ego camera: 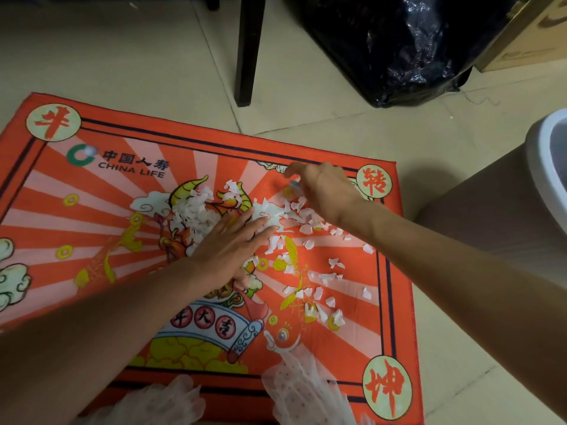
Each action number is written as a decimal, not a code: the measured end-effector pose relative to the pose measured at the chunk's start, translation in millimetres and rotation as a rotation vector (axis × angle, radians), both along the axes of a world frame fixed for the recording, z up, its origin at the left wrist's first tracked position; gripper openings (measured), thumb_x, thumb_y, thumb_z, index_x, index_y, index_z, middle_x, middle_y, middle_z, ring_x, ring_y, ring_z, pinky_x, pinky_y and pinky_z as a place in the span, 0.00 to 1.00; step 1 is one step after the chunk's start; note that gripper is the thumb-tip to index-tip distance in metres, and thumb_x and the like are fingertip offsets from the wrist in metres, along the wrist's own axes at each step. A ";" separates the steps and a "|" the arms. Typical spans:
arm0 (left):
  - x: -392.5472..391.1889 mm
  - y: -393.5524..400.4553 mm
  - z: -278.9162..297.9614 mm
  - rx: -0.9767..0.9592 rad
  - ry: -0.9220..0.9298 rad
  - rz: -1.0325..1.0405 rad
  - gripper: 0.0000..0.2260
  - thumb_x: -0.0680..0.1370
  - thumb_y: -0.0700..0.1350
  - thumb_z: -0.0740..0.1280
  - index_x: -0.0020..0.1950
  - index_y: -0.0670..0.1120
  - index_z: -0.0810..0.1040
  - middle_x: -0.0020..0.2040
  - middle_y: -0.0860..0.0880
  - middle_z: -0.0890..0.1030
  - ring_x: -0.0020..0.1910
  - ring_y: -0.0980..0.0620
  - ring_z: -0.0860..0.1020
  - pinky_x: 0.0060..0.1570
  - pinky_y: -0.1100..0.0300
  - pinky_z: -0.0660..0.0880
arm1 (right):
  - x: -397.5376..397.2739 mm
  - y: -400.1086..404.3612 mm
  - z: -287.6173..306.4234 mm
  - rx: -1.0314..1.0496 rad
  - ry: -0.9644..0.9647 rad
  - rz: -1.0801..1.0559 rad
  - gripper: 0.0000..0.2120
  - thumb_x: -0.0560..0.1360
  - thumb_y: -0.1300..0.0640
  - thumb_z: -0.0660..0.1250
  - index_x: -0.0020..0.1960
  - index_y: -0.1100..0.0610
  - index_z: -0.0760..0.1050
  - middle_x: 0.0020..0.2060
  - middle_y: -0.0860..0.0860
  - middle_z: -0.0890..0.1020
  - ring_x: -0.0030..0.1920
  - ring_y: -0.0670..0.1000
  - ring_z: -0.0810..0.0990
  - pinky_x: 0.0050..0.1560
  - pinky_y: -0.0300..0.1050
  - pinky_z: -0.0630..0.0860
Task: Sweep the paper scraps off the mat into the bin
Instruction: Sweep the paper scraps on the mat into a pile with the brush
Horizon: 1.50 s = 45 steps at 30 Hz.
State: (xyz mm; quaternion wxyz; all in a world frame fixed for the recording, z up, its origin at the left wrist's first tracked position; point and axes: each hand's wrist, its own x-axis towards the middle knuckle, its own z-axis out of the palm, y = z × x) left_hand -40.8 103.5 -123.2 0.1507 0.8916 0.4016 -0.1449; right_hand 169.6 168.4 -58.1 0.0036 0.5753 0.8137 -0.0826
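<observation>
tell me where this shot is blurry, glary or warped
Head view: the right hand is motion-smeared near the mat's far edge, while the left hand stays sharper; glare glints off the black bag; the wide lens bows the mat's straight borders; dim warm light leaves soft shadows under both forearms.

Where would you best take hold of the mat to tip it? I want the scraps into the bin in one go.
Probably the mat's far-left corner, from its bare left side. The paper scraps lie centre-right, towards the bin off its right edge, so lifting there should slide them binward.
</observation>
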 end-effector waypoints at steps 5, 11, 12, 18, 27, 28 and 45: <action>-5.5 -7.5 -7.9 0.073 -0.080 0.017 0.48 0.71 0.57 0.73 0.80 0.52 0.43 0.80 0.50 0.48 0.79 0.45 0.43 0.76 0.44 0.46 | -27.6 -19.5 5.1 0.007 0.029 0.045 0.23 0.76 0.68 0.63 0.69 0.52 0.70 0.47 0.55 0.83 0.48 0.58 0.80 0.41 0.41 0.63; -6.0 -10.4 -7.4 0.090 -0.096 0.012 0.49 0.70 0.55 0.75 0.80 0.52 0.45 0.80 0.51 0.50 0.78 0.45 0.46 0.75 0.44 0.48 | -34.4 -26.5 18.0 -0.014 -0.047 0.091 0.31 0.73 0.74 0.60 0.72 0.54 0.65 0.50 0.59 0.80 0.49 0.61 0.79 0.39 0.45 0.66; -5.0 -10.5 -6.1 0.080 -0.096 0.010 0.49 0.70 0.54 0.74 0.80 0.52 0.44 0.80 0.51 0.48 0.78 0.46 0.44 0.75 0.45 0.47 | -29.8 -20.7 16.6 -0.014 -0.028 0.082 0.29 0.74 0.72 0.61 0.72 0.53 0.65 0.50 0.58 0.80 0.50 0.60 0.79 0.40 0.44 0.67; -2.5 -10.2 -1.7 0.033 -0.068 0.012 0.46 0.74 0.53 0.71 0.79 0.52 0.41 0.80 0.52 0.42 0.78 0.48 0.38 0.76 0.47 0.42 | 19.6 22.3 22.4 0.057 0.043 -0.033 0.14 0.80 0.50 0.63 0.64 0.51 0.73 0.48 0.57 0.84 0.48 0.59 0.83 0.45 0.44 0.74; -4.2 -13.7 -3.9 0.065 -0.116 0.031 0.47 0.72 0.50 0.74 0.80 0.52 0.44 0.80 0.51 0.46 0.79 0.46 0.42 0.75 0.47 0.44 | 18.8 19.0 1.7 0.024 -0.073 -0.146 0.17 0.78 0.64 0.62 0.64 0.51 0.74 0.49 0.59 0.82 0.49 0.62 0.81 0.42 0.45 0.69; -5.0 -14.6 -4.0 0.072 -0.124 0.036 0.47 0.72 0.50 0.74 0.80 0.51 0.44 0.80 0.51 0.47 0.79 0.46 0.43 0.75 0.47 0.45 | 10.9 15.1 -0.8 0.015 -0.070 -0.122 0.19 0.77 0.66 0.62 0.65 0.51 0.73 0.51 0.59 0.82 0.51 0.62 0.80 0.44 0.46 0.70; -32.6 -42.7 1.0 0.082 -0.028 0.032 0.52 0.72 0.52 0.74 0.79 0.52 0.36 0.80 0.51 0.38 0.79 0.46 0.39 0.77 0.47 0.46 | -73.3 -27.4 1.8 -0.038 -0.012 0.027 0.24 0.73 0.72 0.61 0.66 0.55 0.72 0.53 0.60 0.80 0.54 0.62 0.79 0.49 0.50 0.77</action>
